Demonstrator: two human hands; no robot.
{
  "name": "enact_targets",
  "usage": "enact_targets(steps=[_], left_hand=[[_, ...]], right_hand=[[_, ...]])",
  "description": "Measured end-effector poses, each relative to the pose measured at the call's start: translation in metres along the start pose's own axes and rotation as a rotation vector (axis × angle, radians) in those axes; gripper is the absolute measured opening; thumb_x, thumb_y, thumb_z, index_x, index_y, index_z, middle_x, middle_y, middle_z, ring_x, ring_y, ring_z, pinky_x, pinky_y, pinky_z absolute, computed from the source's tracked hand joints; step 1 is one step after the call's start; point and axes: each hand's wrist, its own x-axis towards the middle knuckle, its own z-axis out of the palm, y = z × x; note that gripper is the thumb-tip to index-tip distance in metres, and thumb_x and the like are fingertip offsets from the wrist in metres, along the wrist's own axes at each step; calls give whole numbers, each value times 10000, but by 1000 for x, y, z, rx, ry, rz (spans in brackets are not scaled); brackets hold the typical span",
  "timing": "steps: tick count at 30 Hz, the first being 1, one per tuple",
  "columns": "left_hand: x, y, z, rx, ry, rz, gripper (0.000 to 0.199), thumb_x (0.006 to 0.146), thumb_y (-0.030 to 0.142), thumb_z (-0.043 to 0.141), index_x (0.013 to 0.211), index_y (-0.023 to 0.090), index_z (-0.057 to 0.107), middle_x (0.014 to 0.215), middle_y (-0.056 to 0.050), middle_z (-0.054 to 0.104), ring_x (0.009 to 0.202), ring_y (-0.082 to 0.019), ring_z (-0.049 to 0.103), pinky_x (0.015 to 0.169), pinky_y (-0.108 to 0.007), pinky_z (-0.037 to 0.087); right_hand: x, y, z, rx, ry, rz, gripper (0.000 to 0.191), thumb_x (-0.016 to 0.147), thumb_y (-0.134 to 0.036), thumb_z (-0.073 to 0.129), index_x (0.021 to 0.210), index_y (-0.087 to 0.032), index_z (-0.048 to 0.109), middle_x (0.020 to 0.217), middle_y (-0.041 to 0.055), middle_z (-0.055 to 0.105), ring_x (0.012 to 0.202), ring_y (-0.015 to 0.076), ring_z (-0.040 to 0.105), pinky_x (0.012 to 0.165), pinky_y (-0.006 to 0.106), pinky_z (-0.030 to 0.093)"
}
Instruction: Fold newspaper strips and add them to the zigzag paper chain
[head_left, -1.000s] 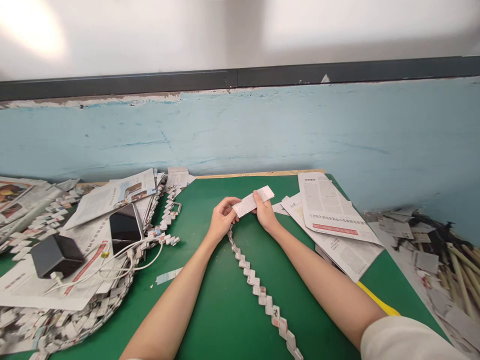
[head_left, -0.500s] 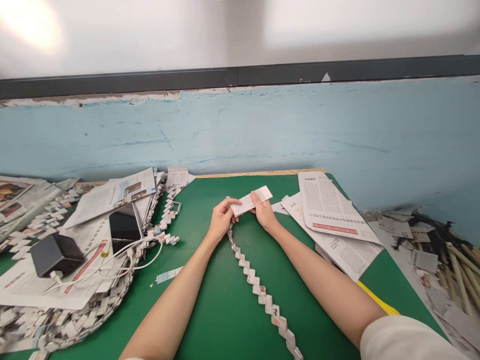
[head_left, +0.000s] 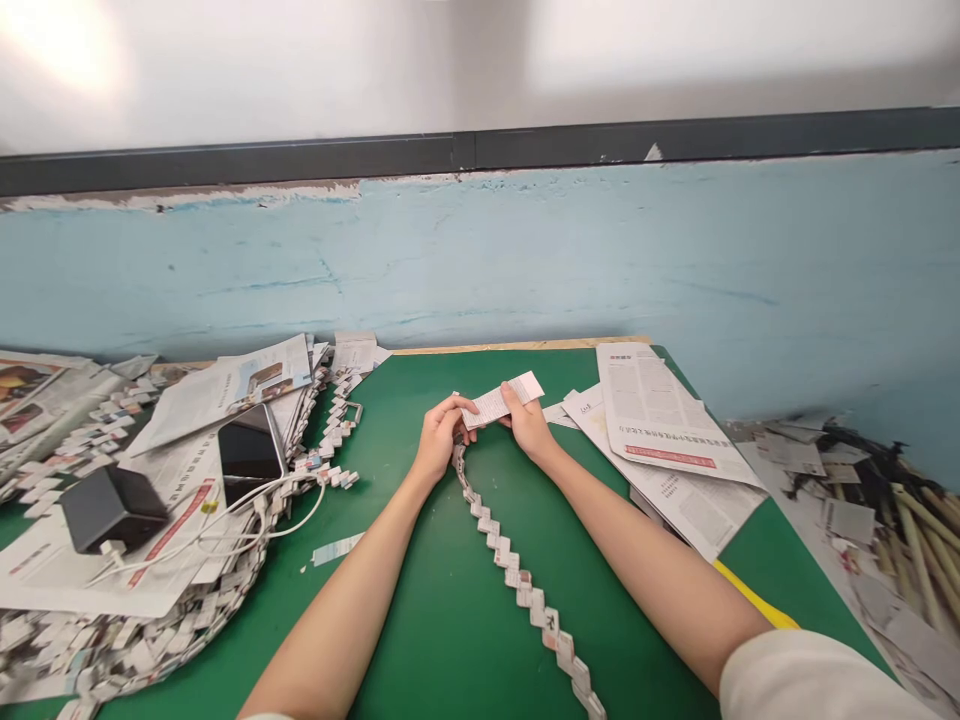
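Note:
A folded piece of printed paper is held between my two hands above the green table. My left hand closes its fingers on the paper's left end. My right hand pinches its right part, thumb on top. Just below my left hand is the upper end of a zigzag chain of folded paper, which runs down the table toward the bottom edge. Whether my left fingers also grip the chain's end is hidden.
On the left, newspapers and folded-paper chains carry a phone, a black box and a white cable. Newspaper sheets lie right on the green table; a blue wall stands behind.
My left fingers have shifted slightly left on the folded paper, and the chain's upper end has moved a little with them. My right hand is nearly unchanged.

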Motion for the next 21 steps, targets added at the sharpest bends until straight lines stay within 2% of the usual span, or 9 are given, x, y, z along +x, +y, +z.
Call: enact_targets(steps=[4,9,16,21], left_hand=[[-1,3,1,-7,-20,5,314,956,462,585,915,167,682,726,-41,691,545,-126,597,513,-234,461],[-2,7,6,103,20,3,368,823,489,806,932,175,647,637,24,634,488,-92,547,496,-208,436],[-1,7,6,92,29,-20,436,827,527,802,1020,172,640,667,12,669,490,-90,555,492,-207,440],[-1,7,7,76,61,-30,575,833,549,791,1231,161,641,680,12,677,482,-91,550,481,-210,429]], right_hand=[[-1,-3,1,7,6,5,497,860,-718,679,816,-240,554,701,-2,553,664,180,568,559,301,507],[-2,-6,3,9,2,-3,546,833,-755,690,787,-237,522,684,-13,527,587,146,479,501,277,443],[-3,-8,4,20,9,-10,535,839,-738,691,767,-234,528,658,-26,511,574,136,465,495,264,452],[-3,-5,3,16,36,22,498,840,-719,684,837,-235,568,637,-42,496,623,153,522,518,252,477]])
